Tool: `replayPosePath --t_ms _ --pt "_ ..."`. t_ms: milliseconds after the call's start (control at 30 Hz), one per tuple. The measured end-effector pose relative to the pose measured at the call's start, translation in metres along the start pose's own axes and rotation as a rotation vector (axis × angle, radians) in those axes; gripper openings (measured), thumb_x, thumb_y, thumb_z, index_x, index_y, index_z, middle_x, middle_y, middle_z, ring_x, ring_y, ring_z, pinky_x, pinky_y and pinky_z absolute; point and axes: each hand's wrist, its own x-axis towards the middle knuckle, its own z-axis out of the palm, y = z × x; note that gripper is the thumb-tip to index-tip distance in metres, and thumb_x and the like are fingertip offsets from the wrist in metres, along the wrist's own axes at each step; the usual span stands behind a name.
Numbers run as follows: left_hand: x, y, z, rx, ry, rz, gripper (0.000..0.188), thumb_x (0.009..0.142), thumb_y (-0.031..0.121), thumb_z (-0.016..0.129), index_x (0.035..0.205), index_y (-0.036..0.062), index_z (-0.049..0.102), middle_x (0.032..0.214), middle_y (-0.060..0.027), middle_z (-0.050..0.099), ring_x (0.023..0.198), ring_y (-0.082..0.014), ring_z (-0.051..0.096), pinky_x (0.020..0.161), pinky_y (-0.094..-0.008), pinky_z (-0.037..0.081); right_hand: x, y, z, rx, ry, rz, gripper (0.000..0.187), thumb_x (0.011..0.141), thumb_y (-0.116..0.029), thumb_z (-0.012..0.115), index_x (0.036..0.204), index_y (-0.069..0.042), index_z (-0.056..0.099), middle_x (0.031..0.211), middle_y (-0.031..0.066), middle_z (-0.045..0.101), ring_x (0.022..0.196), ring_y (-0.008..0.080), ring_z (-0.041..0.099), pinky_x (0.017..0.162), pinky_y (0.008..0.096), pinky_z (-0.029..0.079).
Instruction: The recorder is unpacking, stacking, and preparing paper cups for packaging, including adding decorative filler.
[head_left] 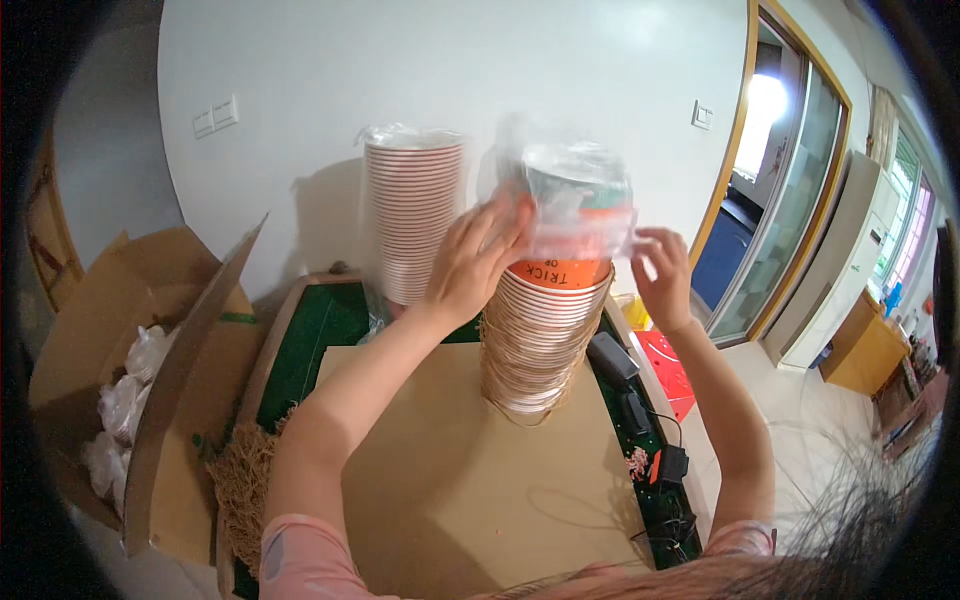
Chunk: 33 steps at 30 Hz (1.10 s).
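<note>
In front of me a tall stack of nested paper cups (545, 345), with tan string looped around the sides, stands on the cardboard sheet. The top cup (572, 272) is orange with dark print. A clear plastic bag (580, 215) sits over the top of this stack, blurred by motion. My left hand (480, 255) grips the bag at its left side, with its fingertips smeared. On the other side my right hand (662, 275) pinches the bag's lower edge between curled fingers. Behind my left hand another stack of cups (415, 210) stands wrapped in clear plastic.
A cardboard sheet (430, 480) covers much of the green-topped table. To the left, an open carton (190, 440) holds white plastic-wrapped bundles (120, 410). Tan string (245, 480) is heaped at the table's left edge. Black adapters (612, 358) and cables lie along the right edge.
</note>
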Motion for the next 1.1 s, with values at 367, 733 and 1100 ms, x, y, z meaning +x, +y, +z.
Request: replayPosePath --t_ms 367,733,1100 --pt "-0.069 -0.011 0.029 0.184 -0.121 -0.228 0.031 0.075 0.010 0.061 0.105 0.0027 0.057 0.115 -0.0106 0.052 0.103 -0.0290 0.049 0.087 -0.0403 0.041 -0.069 0.010 0.041 -0.239 -0.367 0.122 0.006 0.074 -0.013 0.058 0.078 -0.008 0.058 0.083 0.0079 0.056 0.086 0.0273 0.054 0.080 0.0405 0.040" --pt "-0.056 0.002 0.006 0.082 -0.154 0.030 0.008 0.072 0.008 0.053 0.080 0.0061 0.055 0.085 -0.0063 0.053 0.088 -0.0227 0.050 0.078 -0.0369 0.043 -0.043 -0.015 0.015 -0.079 -0.167 -0.066 0.019 0.069 -0.004 0.061 0.087 -0.007 0.057 0.086 0.0065 0.055 0.083 0.0259 0.053 0.079 0.0383 0.040" --pt "-0.102 -0.011 0.028 0.120 -0.436 0.114 0.008 0.076 0.011 0.051 0.077 0.0074 0.057 0.085 -0.0040 0.055 0.091 -0.0213 0.049 0.079 -0.0343 0.043 -0.091 -0.010 0.041 -0.083 -0.375 -0.073 0.007 0.071 -0.009 0.059 0.075 -0.009 0.053 0.077 0.0060 0.051 0.080 0.0244 0.052 0.076 0.0379 0.039"
